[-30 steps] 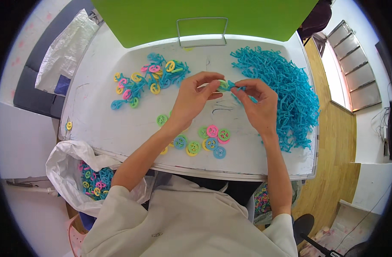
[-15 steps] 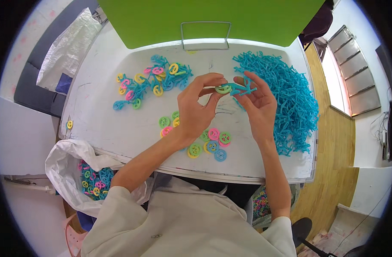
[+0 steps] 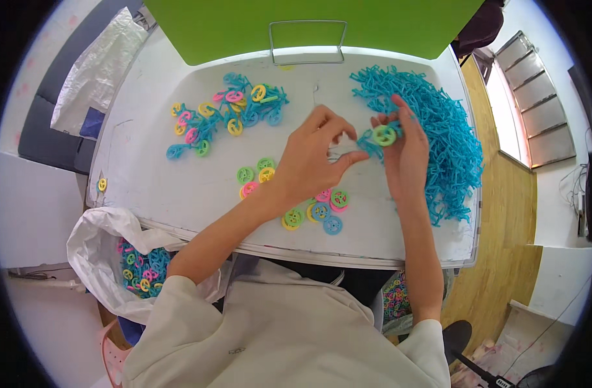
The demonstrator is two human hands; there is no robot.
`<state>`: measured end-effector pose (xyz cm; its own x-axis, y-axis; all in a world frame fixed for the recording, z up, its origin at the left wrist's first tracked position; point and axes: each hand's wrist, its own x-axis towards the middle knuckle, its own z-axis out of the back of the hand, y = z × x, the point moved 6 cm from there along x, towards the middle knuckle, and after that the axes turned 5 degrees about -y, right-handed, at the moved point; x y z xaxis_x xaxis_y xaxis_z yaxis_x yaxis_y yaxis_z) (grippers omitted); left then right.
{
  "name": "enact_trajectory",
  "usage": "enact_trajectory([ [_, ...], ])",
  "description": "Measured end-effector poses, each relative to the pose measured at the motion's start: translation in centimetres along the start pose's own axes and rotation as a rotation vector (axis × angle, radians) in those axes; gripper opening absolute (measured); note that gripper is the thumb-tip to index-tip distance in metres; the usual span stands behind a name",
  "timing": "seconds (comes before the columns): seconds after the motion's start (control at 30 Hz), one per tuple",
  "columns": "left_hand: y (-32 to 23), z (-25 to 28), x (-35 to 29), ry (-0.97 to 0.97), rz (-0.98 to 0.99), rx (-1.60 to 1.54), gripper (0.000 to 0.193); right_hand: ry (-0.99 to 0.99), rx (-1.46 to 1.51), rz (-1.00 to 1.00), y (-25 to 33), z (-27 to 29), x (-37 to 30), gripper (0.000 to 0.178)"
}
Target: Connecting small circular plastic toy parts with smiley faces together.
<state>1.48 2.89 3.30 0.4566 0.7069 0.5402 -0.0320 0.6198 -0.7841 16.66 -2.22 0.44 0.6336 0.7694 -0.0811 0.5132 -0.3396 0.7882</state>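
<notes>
My right hand (image 3: 409, 149) holds a blue branched plastic piece (image 3: 372, 149) with a light green spoked wheel (image 3: 384, 135) on it, above the right middle of the white table. Just left of that piece, my left hand (image 3: 315, 155) is curled with thumb and fingers apart, and nothing shows between them. Below the left hand lie loose wheels (image 3: 333, 225) in green, yellow, pink and blue, some of them covered by that forearm. To the right of my right hand spreads a large heap of blue branched pieces (image 3: 454, 155).
Blue pieces with coloured wheels (image 3: 234, 126) lie at the table's far left. A lone yellow wheel (image 3: 102, 185) sits by the left edge. A white sack (image 3: 92, 239) of similar pieces stands at the front left. A green panel (image 3: 231, 32) with a wire handle borders the back.
The blue piece with its green wheel has shifted right and turned in my right hand. My left hand has let go of it, its thumb and fingers now spread apart.
</notes>
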Motion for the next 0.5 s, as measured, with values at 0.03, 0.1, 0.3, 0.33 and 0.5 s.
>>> enact_trajectory([
  [0.03,0.3,-0.7,-0.4,0.214,-0.035,0.096,0.031,-0.004,0.0,-0.001,0.2,0.3,0.4,0.033],
  [0.1,1.2,-1.6,-1.3,0.43,-0.069,0.19,0.027,-0.066,0.008,-0.003,0.6,1.2,1.0,0.03],
  [0.3,2.5,-3.5,-2.4,0.713,0.153,0.102,0.017,0.061,-0.299,-0.073,0.0,0.8,0.5,0.021],
  [0.33,3.1,-3.0,-2.2,0.642,0.259,0.005,0.014,0.065,-0.299,-0.073,0.1,0.4,0.1,0.021],
  [0.5,4.6,-1.3,-0.6,0.437,0.496,-0.147,0.012,0.261,-1.114,0.622,1.3,-1.7,-0.7,0.018],
])
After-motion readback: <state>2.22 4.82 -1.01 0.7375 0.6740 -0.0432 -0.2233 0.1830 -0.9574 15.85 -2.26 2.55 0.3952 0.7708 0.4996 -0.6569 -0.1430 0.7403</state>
